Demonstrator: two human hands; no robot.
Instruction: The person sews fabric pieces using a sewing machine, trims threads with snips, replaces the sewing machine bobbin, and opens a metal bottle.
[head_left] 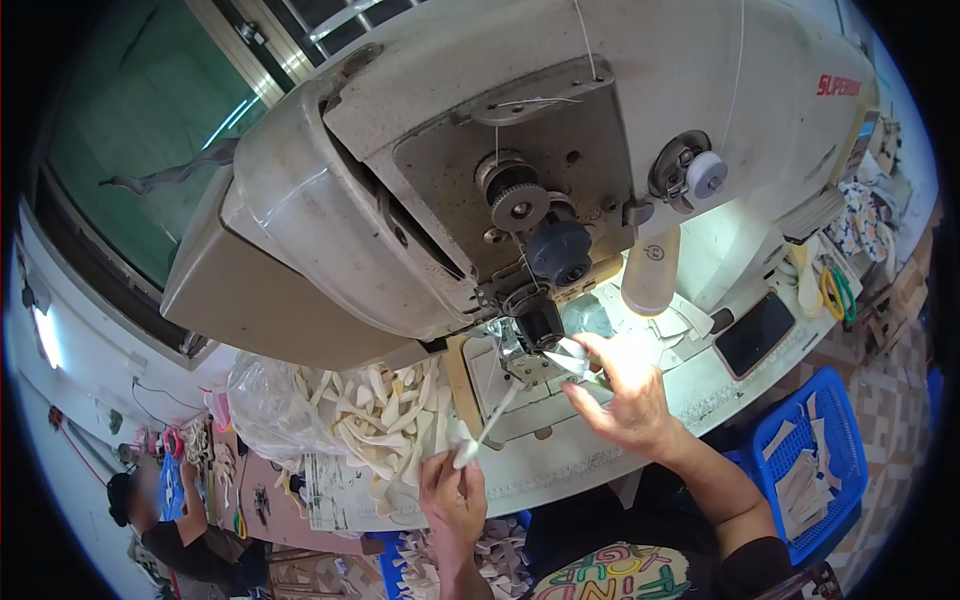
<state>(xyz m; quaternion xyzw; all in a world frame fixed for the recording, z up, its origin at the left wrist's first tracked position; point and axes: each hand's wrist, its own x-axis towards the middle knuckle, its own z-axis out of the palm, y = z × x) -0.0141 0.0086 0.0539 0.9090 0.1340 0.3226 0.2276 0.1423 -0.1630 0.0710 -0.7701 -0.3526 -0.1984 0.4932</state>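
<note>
Below the needle area of a large sewing machine, my right hand has its thumb and fingers curled round a small pale pointed piece; glare hides its exact kind. Lower and to the left, my left hand pinches a small white fabric piece between thumb and fingers. A thin pale strip runs from that piece up toward the machine's needle area. Beside my left hand, a heap of cream-white fabric pieces lies on the white machine table.
A clear plastic bag adjoins the heap. On the right are a dark phone, scissors with yellow and green handles, and a blue basket of white pieces. A co-worker sits at the lower left.
</note>
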